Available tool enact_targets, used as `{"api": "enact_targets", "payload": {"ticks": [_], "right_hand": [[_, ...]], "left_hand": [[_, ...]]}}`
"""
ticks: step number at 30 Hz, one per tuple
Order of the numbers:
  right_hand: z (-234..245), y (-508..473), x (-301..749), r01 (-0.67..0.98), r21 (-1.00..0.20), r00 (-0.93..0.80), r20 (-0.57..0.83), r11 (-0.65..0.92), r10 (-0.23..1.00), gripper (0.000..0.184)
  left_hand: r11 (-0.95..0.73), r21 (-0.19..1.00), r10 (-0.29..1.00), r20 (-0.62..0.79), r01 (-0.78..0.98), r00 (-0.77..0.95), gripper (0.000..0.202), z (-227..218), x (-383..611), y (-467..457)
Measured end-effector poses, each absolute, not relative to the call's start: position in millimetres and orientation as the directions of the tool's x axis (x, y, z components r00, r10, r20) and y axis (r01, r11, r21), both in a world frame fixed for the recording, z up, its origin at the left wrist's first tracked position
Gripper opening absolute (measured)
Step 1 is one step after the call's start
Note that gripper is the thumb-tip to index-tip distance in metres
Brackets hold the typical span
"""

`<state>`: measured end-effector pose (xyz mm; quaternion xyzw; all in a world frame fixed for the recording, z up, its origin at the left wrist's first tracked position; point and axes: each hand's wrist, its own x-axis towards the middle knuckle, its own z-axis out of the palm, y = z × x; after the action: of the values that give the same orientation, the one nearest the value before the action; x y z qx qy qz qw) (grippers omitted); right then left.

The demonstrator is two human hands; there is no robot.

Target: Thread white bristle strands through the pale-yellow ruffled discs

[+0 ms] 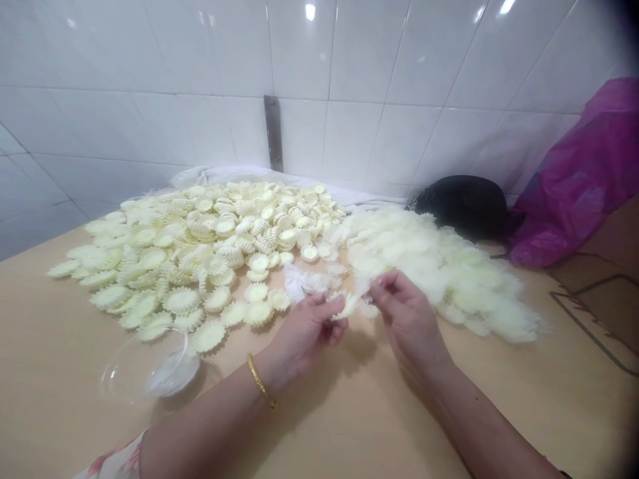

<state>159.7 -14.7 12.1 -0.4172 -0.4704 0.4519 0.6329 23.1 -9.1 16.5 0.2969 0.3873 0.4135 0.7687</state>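
Frilly pale-yellow piece near center of frame, pinched btwn fingertips of both hands, fingers narrow & closed on it. Left hand on left side of piece, w/ gold bangle on wrist; right hand on right side, fingers curled toward piece. Both forearms across lower part of frame, above tan tabletop. Small white fluffy tuft on table just beyond left hand. Left & upper center: big heap of pale-yellow scalloped discs, some cupped, some stacked, some lying flat, lower edge near left hand. Right of heap & touching it: mound of soft feathery pale-yellow pieces, just beyond right hand. Exact material of discs & pieces hard to tell. Lower left: clear plastic bowl w/ white stuff inside, right beside discs. Behind heaps: white cloth along base of white tile wall, metal strip upright on tiles. Upper right: black bag by wall, magenta plastic bag next to it. Right edge: brown cardboard on table. Bottom left corner: floral sleeve.
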Motion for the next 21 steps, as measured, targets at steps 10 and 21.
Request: {"api": "enact_targets", "payload": {"ticks": [10, 21], "right_hand": [[20.1, 1.2, 190.3, -0.270, -0.913, 0.421, 0.173, 0.305, 0.890, 0.024], [10.8, -1.2, 201.2, 0.819, -0.565, 0.147, 0.365, 0.093, 0.919, 0.012]], "left_hand": [[0.526, 0.770, 0.850, -0.461, -0.361, 0.255, 0.014, 8.0, 21.6, -5.8], [0.495, 0.832, 0.847, -0.396, -0.253, 0.353, 0.014, 1.6, 21.4, -5.7]]}}
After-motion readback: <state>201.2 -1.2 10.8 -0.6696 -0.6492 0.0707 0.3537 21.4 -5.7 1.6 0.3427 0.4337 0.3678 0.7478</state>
